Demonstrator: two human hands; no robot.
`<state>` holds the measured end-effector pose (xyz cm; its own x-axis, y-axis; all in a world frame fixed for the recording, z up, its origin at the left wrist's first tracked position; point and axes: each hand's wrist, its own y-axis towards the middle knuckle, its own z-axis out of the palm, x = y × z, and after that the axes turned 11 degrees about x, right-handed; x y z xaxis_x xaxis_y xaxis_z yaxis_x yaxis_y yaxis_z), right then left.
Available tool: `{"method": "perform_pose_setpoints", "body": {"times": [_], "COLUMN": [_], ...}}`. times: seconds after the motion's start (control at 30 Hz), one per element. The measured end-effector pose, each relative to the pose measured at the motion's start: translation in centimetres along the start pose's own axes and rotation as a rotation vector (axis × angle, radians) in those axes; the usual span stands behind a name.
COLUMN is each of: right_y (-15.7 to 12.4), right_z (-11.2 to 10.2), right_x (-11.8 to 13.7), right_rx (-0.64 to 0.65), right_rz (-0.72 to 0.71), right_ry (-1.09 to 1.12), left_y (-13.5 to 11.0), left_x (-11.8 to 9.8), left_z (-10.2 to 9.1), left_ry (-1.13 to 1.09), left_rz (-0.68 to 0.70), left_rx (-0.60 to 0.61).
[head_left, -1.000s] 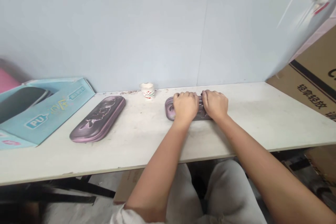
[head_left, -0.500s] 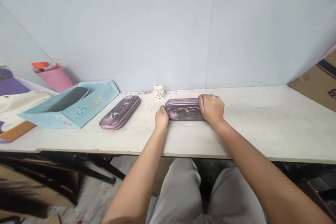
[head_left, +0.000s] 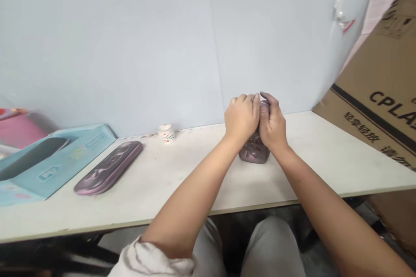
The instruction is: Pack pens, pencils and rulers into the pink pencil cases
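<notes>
Head view: left hand [head_left: 241,117] and right hand [head_left: 272,123] grip an upright purple case [head_left: 254,152], fingers closed. Another case [head_left: 108,168] lies flat.

Passage between the person's left hand [head_left: 241,117] and right hand [head_left: 273,123] is blocked by the upright purple case [head_left: 254,152]. Leftward along the white table [head_left: 325,169], obstacles are a paper cup [head_left: 165,132] by the wall, a flat purple case [head_left: 108,167] and a blue box [head_left: 55,160]. The pale wall [head_left: 130,52] limits rearward reach; a cardboard carton [head_left: 377,95] stands beyond the right end.
</notes>
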<state>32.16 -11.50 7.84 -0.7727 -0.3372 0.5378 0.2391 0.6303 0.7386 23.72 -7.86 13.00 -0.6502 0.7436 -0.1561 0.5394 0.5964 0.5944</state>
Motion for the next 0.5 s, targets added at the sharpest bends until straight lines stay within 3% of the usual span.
{"method": "perform_pose_setpoints", "body": {"times": [0.1,0.2,0.37,0.5], "right_y": [-0.2,-0.7,-0.8,-1.0], "right_z": [-1.8,-2.4,-2.7,-3.4], "right_x": [-1.5,-3.2,-4.9,-6.2], "right_rx": [-0.119,-0.218,-0.304,-0.316], "right_rz": [0.053,0.121,0.187,0.250], "right_ry": [-0.042,-0.021,0.046,0.075], "left_y": [0.9,2.5,4.4,1.6], "left_x": [-2.8,-3.9,-3.2,-2.1], "left_z": [1.4,2.6,4.6,6.6], "left_ry": [-0.022,-0.160,-0.437,-0.509], "left_rz": [0.093,0.082,-0.063,-0.188], "left_rx": [0.002,0.038,0.144,0.198]}}
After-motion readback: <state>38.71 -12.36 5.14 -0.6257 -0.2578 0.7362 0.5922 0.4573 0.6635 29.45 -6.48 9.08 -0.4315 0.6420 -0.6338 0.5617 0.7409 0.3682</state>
